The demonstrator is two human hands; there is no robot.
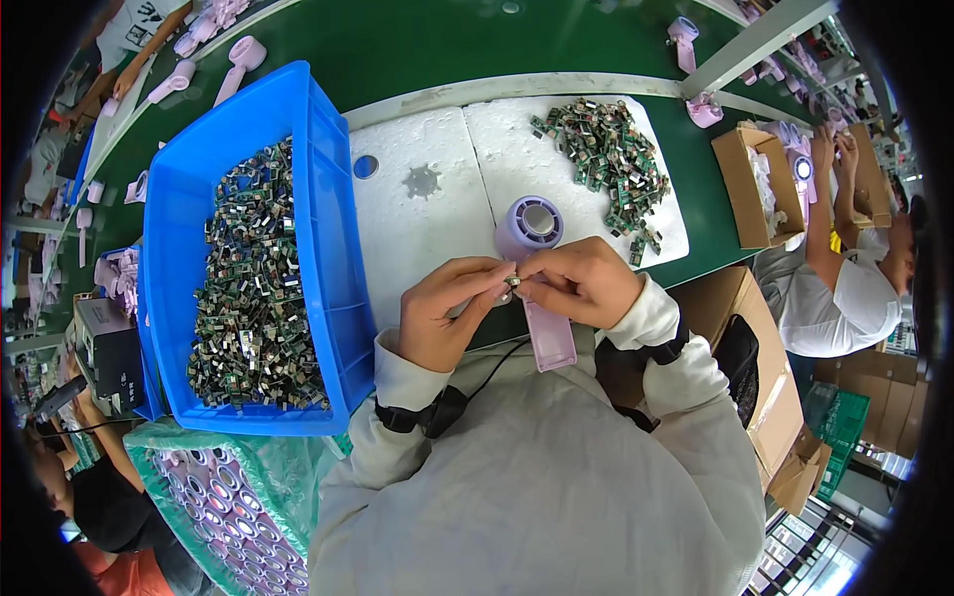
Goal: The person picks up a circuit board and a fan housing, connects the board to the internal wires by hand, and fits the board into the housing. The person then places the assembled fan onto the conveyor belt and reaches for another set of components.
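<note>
Smooth lilac plastic housing (pixel 550 340), round vented head, long handle, lies before the wearer. Above it I see left hand (pixel 447 306) and right hand (pixel 584 283) together, fingertips pinching a small part (pixel 513 281). White foam sheet (pixel 407 273); ribbed blue bin (pixel 335 238) of jumbled circuit boards (pixel 253 288). Fingers cover the housing's middle; I can't make out the part's outline.
</note>
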